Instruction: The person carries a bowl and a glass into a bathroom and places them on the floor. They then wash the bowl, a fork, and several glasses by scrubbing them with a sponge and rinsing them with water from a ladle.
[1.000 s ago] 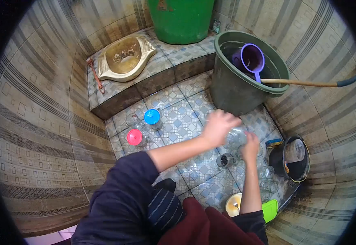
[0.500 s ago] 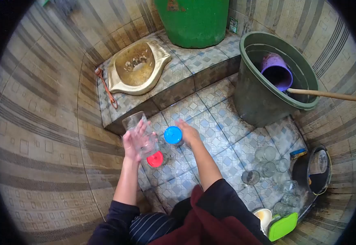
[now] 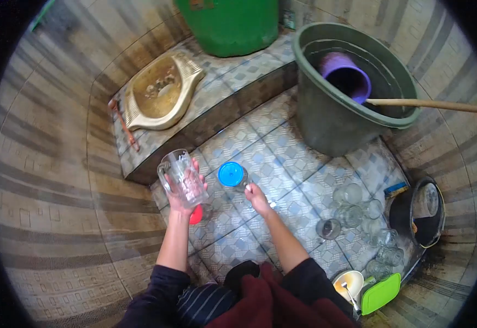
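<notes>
My left hand (image 3: pixel 193 183) is closed around a clear glass pitcher (image 3: pixel 177 174) with a side handle, held tilted above the floor. Its mouth points up and away from me. Under it, partly covered by the hand, stands a clear container with a red lid (image 3: pixel 196 215). My right hand (image 3: pixel 257 200) is closed at the side of a clear pitcher with a blue lid (image 3: pixel 231 174), seemingly on its handle. The lid faces up at me, and most of the body below it is hidden.
Several glass mugs and jars (image 3: pixel 351 216) stand on the tiled floor at right. Near them are a black bucket (image 3: pixel 396 218), a white bowl (image 3: pixel 341 281) with a spoon, and a green lid (image 3: pixel 380 294). A big bucket (image 3: pixel 326 126) holds a purple dipper (image 3: pixel 334 64). A squat toilet (image 3: pixel 186 93) sits on the step.
My right hand has gone from open fingers beside the blue-lidded pitcher to a closed grip at its side. The glass pitcher in my left hand has turned, showing its handle. The whole view has shifted.
</notes>
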`<state>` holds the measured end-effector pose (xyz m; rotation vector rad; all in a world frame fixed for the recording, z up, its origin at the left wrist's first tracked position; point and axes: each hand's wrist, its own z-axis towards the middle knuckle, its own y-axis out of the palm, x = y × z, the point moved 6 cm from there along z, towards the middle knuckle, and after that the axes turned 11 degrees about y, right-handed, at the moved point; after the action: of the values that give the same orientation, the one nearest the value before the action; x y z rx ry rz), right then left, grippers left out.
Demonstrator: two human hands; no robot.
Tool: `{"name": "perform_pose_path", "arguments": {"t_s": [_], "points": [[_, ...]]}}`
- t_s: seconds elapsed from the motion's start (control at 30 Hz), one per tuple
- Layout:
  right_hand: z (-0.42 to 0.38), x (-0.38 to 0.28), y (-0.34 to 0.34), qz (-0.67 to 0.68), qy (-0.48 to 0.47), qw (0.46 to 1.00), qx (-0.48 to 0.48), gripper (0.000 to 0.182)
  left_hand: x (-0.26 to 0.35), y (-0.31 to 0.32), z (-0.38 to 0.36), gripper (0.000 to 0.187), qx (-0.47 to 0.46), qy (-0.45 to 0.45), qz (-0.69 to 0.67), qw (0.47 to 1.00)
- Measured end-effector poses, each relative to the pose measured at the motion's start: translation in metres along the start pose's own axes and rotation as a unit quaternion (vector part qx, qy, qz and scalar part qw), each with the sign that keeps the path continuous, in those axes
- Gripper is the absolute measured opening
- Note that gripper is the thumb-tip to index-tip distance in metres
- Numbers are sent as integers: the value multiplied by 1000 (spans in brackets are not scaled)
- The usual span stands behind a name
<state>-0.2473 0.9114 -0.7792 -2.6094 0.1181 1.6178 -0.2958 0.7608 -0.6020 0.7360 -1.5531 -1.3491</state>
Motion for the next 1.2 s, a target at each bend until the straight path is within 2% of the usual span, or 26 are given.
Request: {"name": "perform_pose_path", "arguments": {"t_s": [0.03, 0.1, 0.13, 0.2, 0.27, 0.33, 0.4, 0.43, 0.53, 0.6, 0.67, 0.73, 0.8, 0.87, 0.93, 1.0, 1.07, 1.13, 1.17, 1.2], "points": [[-9, -3, -14, 3, 2, 1000, 11, 17, -13, 11, 1, 80, -23, -17, 12, 1000], [-53, -26, -42, 110, -17, 994, 3, 19, -37, 40, 0, 83, -44, -33, 47, 997], [-76, -41, -57, 117, -5, 993, 14, 19, -48, 55, -2, 83, -35, -48, 43, 997], [-127, -92, -92, 70, -36, 995, 55, 19, -60, 85, -4, 89, -3, -8, 208, 978], [-183, -143, -119, 75, -32, 993, 90, 18, -79, 140, -7, 92, -16, -21, 227, 974], [-241, -198, -145, 58, -48, 985, 156, 16, -98, 214, -18, 91, -116, -116, 222, 961], [-295, -258, -159, 42, -44, 981, 182, 15, -104, 278, -31, 92, -114, -147, 210, 960], [-321, -292, -165, 13, -35, 976, 213, 15, -105, 302, -40, 92, -102, -196, 219, 950], [-389, -388, -166, -28, -32, 962, 269, 15, -97, 382, -58, 91, -81, -306, 275, 908], [-427, -458, -158, -35, -48, 952, 301, 14, -81, 458, -65, 87, -131, -336, 264, 895], [-461, -511, -144, 28, -34, 940, 337, 13, -58, 532, -63, 79, -150, -316, 252, 902], [-489, -557, -134, 15, -60, 930, 363, 10, -28, 594, -62, 72, -156, -309, 238, 907], [-511, -594, -124, -19, -52, 921, 386, 8, -4, 630, -67, 77, -95, -393, 242, 882], [-527, -620, -110, -17, -73, 921, 383, 8, 19, 655, -70, 74, -109, -401, 257, 873], [-532, -641, -100, -18, -113, 916, 385, 9, 45, 685, -80, 72, -127, -354, 344, 861], [-531, -649, -95, -33, -125, 928, 350, 11, 59, 696, -95, 72, -106, -305, 352, 878], [-524, -649, -99, -28, -136, 951, 275, 11, 69, 696, -114, 72, -68, -239, 360, 899], [-515, -650, -99, -70, -135, 972, 180, 11, 82, 690, -137, 77, -75, -156, 316, 933], [-510, -653, -97, -91, -136, 978, 126, 11, 89, 697, -152, 82, -71, -151, 298, 940], [-509, -663, -91, -144, -177, 971, 72, 11, 97, 695, -170, 82, -45, -95, 308, 945]]}}
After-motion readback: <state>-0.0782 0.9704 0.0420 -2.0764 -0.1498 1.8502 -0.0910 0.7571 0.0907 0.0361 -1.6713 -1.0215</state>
